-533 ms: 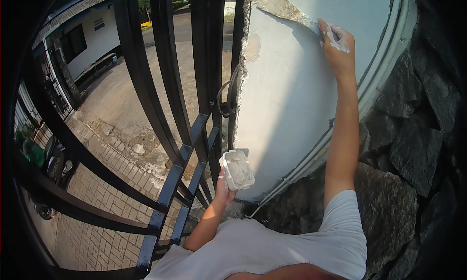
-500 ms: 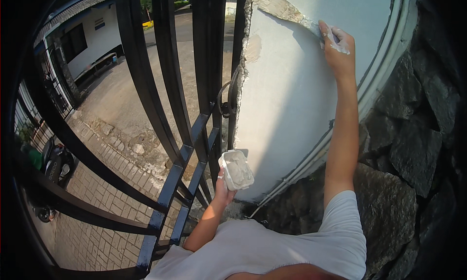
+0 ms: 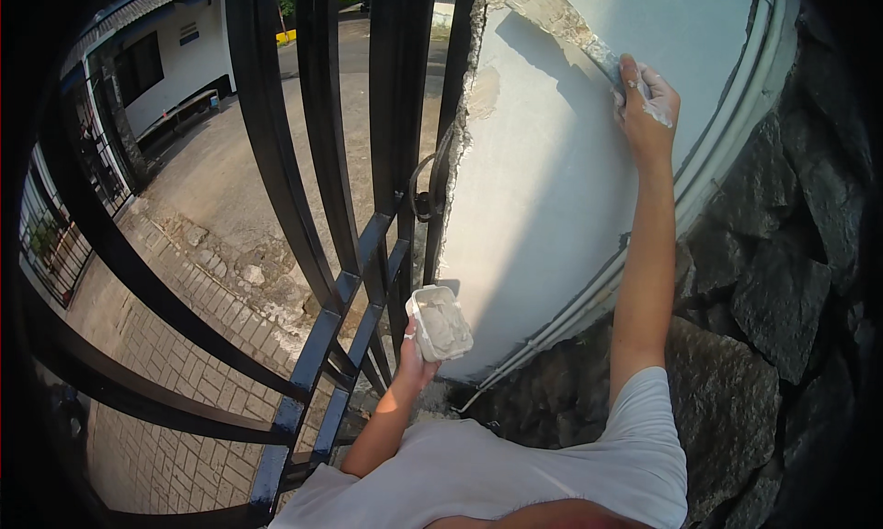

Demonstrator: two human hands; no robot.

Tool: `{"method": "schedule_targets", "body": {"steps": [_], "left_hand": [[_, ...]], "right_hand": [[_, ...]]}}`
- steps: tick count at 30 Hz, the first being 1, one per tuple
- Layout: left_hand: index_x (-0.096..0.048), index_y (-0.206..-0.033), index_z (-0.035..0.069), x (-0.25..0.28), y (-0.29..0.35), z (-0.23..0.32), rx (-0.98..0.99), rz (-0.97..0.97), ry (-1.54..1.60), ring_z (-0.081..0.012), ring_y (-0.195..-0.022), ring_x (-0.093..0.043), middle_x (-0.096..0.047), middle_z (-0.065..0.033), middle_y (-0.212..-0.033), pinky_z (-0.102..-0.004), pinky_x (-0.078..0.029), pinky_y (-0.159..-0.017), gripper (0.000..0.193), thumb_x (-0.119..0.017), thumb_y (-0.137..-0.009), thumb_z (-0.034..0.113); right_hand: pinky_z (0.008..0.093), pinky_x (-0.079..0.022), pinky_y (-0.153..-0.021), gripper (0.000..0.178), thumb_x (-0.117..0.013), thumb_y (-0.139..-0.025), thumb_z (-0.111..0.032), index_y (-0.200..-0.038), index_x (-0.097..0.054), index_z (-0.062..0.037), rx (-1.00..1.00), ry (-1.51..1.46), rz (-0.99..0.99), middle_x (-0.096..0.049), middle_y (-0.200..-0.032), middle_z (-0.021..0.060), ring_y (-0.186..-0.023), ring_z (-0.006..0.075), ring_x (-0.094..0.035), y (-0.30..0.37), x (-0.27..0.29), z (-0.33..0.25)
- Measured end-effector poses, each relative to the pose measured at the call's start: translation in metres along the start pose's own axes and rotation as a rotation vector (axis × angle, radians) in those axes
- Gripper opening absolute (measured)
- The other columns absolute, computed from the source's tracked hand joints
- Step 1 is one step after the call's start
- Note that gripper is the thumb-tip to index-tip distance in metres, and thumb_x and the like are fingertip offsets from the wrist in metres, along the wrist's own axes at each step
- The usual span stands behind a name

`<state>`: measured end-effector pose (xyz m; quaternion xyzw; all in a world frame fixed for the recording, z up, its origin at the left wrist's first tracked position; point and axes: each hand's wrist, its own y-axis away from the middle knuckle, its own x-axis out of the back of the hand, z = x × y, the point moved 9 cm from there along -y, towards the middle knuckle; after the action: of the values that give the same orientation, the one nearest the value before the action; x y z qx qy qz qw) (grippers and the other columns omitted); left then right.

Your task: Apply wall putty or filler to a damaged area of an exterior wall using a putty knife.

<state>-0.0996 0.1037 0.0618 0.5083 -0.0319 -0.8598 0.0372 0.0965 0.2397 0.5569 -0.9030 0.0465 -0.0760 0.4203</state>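
My right hand (image 3: 649,106), smeared with white paste, grips the handle of a putty knife (image 3: 563,23). Off-white filler coats the blade, whose tip is at the upper left edge of the white wall (image 3: 543,179). The blade casts a shadow on the wall beneath it. Lower down, close to the gate, my left hand (image 3: 416,359) is closed around a small white plastic tub (image 3: 441,323) of pale filler. A dull patch of filler (image 3: 483,92) shows on the wall near its rough, chipped left edge.
A black metal gate (image 3: 317,161) with tall bars stands directly left of the wall and my left arm. Pale pipes (image 3: 708,161) run down the wall's right side, beside dark rough stones (image 3: 782,290). Beyond the bars lie paving (image 3: 184,382) and a white building (image 3: 193,69).
My right hand and the putty knife have shifted slightly down and right, and the blade is tilted more steeply. The tub in my left hand has barely moved. The parked motorcycle has mostly left view.
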Motion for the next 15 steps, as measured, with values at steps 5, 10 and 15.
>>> {"method": "schedule_targets", "body": {"steps": [5,10,15], "left_hand": [[-0.035,-0.148,0.01,0.009,-0.01,-0.009,-0.004,-0.012,0.002,-0.0313,-0.129,-0.051,-0.047,-0.0122,-0.144,-0.0478,-0.043,-0.106,0.068,-0.034,-0.099,0.058],[-0.036,-0.147,0.011,0.001,-0.01,-0.009,0.031,0.001,-0.006,-0.0308,-0.129,-0.051,-0.047,-0.0113,-0.144,-0.0472,-0.043,-0.107,0.068,-0.035,-0.099,0.058],[-0.035,-0.147,0.012,0.0,-0.011,-0.006,0.02,0.009,-0.01,-0.0297,-0.128,-0.052,-0.048,-0.0101,-0.143,-0.0469,-0.043,-0.105,0.067,-0.035,-0.099,0.058]], "right_hand": [[0.0184,-0.032,-0.043,0.043,-0.07,-0.091,-0.041,-0.094,-0.07,0.0014,0.005,0.037,-0.018,-0.052,-0.059,-0.0028,-0.048,0.0034,-0.044,-0.003,-0.015,-0.011],[0.0178,-0.032,-0.043,0.044,-0.07,-0.091,-0.04,-0.099,-0.069,0.0035,0.135,0.214,-0.014,-0.051,-0.059,-0.0031,-0.047,0.0028,-0.043,-0.006,-0.016,-0.022],[0.0193,-0.032,-0.044,0.045,-0.069,-0.091,-0.041,-0.095,-0.071,0.004,0.185,0.142,0.072,-0.051,-0.058,-0.0028,-0.048,0.0032,-0.043,0.013,0.001,-0.036]]}}
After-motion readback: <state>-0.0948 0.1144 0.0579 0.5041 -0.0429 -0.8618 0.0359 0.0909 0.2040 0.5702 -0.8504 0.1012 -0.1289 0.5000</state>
